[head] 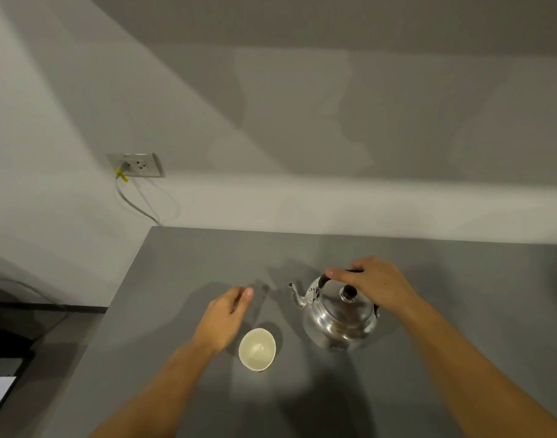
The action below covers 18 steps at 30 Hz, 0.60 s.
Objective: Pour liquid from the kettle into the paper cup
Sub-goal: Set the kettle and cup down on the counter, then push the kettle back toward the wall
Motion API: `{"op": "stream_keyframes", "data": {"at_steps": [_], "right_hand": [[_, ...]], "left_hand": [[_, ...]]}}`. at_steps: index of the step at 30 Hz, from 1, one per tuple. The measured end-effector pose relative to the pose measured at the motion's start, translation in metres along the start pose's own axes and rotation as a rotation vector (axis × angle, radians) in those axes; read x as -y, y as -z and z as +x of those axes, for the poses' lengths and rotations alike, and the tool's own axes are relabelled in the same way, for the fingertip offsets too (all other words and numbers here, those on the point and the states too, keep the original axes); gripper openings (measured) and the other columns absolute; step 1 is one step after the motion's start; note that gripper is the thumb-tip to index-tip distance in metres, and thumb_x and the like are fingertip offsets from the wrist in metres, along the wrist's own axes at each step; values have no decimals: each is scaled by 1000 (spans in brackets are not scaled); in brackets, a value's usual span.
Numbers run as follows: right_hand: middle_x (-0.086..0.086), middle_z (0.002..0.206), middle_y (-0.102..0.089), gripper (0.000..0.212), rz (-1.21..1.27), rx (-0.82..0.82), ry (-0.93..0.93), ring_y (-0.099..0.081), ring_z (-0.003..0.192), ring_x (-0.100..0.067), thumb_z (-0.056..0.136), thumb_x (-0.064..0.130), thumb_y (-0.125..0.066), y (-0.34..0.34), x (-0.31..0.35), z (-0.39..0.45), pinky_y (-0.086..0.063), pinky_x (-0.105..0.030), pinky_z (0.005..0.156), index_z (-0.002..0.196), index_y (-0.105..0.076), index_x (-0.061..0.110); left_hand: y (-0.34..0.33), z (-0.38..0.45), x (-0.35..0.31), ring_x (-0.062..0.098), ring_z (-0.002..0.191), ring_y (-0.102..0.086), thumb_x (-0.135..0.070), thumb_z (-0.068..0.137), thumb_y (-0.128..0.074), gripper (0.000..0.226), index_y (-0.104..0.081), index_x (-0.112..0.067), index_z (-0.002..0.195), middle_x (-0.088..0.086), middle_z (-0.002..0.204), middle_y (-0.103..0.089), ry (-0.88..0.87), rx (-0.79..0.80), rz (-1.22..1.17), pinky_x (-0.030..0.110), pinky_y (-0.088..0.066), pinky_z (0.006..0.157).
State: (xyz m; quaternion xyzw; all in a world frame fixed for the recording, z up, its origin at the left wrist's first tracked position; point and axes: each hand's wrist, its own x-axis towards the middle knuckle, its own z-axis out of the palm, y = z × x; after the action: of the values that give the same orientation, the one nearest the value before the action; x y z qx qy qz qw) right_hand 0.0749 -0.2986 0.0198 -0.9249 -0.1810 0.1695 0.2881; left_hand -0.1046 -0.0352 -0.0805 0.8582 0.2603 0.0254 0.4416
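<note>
Grey desk (182, 279) carries the steel kettle (339, 320), upright, its handle clasped in the right hand (377, 284) grip for lifting, while the left hand (225, 314), loosely open and empty, hovers just beside the empty paper cup (257, 349), likely to steady it.

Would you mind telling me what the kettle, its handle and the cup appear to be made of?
The kettle looks like polished metal, probably steel or aluminium: its silvery body mirrors its surroundings. Its handle, gripped by the right hand, is black and matte, likely plastic. The cup appears to be paper: a thin rim and a dull off-white inside.
</note>
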Motion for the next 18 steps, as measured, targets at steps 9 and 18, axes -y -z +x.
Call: {"op": "stream_keyframes", "data": {"at_steps": [9, 18], "right_hand": [[12, 30, -40, 62, 55, -72, -17, -37, 39, -7, 71, 81, -61, 12, 7, 97, -28, -26, 47, 35, -51, 31], [4, 43, -38, 69, 38, -80, -57, -43, 47, -16, 73, 75, -66, 8, 11, 165, -33, -30, 49, 47, -40, 16]], "left_hand": [[-9, 88, -26, 22, 95, -74, -56, 105, -43, 47, -71, -18, 100, -2, 98, -78, 81, 0, -38, 42, -57, 94], [-18, 124, -33, 22, 94, -75, -57, 104, -46, 45, -73, -20, 99, -4, 97, -79, 100, -15, -65, 43, -57, 94]]}}
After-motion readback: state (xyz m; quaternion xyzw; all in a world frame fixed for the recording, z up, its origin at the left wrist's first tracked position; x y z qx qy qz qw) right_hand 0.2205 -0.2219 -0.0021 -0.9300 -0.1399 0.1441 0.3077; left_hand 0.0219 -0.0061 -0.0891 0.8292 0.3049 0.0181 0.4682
